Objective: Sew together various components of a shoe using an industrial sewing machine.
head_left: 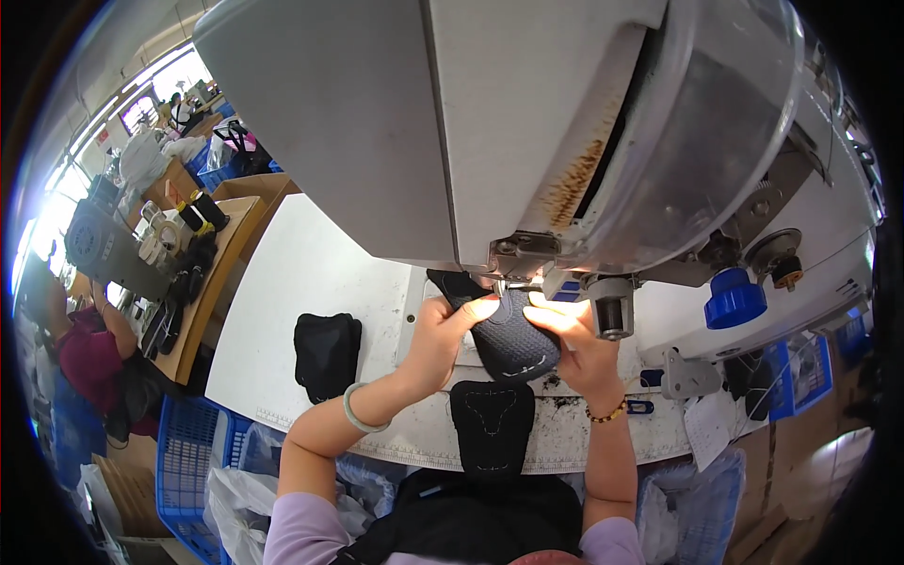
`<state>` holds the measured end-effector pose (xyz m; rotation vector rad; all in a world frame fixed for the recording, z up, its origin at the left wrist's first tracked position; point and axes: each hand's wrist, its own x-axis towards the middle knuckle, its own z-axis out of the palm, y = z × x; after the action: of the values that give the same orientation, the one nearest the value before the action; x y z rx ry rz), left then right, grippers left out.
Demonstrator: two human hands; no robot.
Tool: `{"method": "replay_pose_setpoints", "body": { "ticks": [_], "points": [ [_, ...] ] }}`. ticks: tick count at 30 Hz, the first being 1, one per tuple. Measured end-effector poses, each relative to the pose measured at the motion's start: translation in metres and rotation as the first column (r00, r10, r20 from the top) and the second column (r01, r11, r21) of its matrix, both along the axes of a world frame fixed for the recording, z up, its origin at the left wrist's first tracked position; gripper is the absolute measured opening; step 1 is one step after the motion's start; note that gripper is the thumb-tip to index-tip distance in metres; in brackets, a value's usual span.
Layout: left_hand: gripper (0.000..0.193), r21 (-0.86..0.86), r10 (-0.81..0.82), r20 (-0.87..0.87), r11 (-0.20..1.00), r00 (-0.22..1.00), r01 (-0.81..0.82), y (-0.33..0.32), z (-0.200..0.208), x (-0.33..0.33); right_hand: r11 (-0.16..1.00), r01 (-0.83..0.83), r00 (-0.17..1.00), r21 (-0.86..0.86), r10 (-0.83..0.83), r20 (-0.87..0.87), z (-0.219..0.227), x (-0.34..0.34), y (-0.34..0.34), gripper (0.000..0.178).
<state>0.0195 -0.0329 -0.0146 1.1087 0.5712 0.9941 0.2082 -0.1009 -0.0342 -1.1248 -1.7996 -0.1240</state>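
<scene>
Under the head of a grey sewing machine (377, 141) lies a dark padded fabric piece (518, 344) with a woven texture and a pale mark near its rounded end. My left hand (438, 339) grips its left edge, thumb on top near the presser foot (502, 287). Along the opposite edge my right hand (582, 356) pinches the same piece, thumb and forefinger pressed on it. A second black padded piece (492, 428) with white outline markings lies at the table's front edge. To the left rests a small stack of black pieces (327, 353). The needle tip is hard to make out.
The white table (273, 282) has a ruler strip along its front edge and dark lint beside my right hand. A blue knob (734, 298) sticks out at right. Blue baskets (193, 461) flank my seat. At far left a person in maroon (89, 363) sits by another machine.
</scene>
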Motion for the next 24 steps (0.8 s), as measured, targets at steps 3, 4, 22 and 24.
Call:
{"method": "replay_pose_setpoints", "body": {
  "ticks": [3,4,22,24],
  "points": [
    [0.021,-0.131,-0.058,0.097,0.989,0.994,0.07,0.01,0.001,-0.004,0.991,0.06,0.992,0.12,-0.073,0.107,0.002,-0.012,-0.003,0.034],
    [0.022,-0.172,-0.063,0.077,0.982,0.995,0.075,0.014,-0.001,-0.005,0.978,0.101,0.973,0.182,-0.136,0.189,0.007,-0.015,-0.003,0.036],
    [0.019,-0.034,0.037,0.145,0.999,0.989,-0.032,0.015,0.007,-0.006,0.893,0.273,0.961,0.358,-0.267,-0.067,0.0,-0.007,-0.002,0.023],
    [0.017,-0.026,0.042,0.151,0.999,0.988,-0.039,0.022,0.003,-0.006,0.895,0.324,0.944,0.307,-0.286,-0.162,0.008,-0.003,-0.001,0.02]
  ]
}}
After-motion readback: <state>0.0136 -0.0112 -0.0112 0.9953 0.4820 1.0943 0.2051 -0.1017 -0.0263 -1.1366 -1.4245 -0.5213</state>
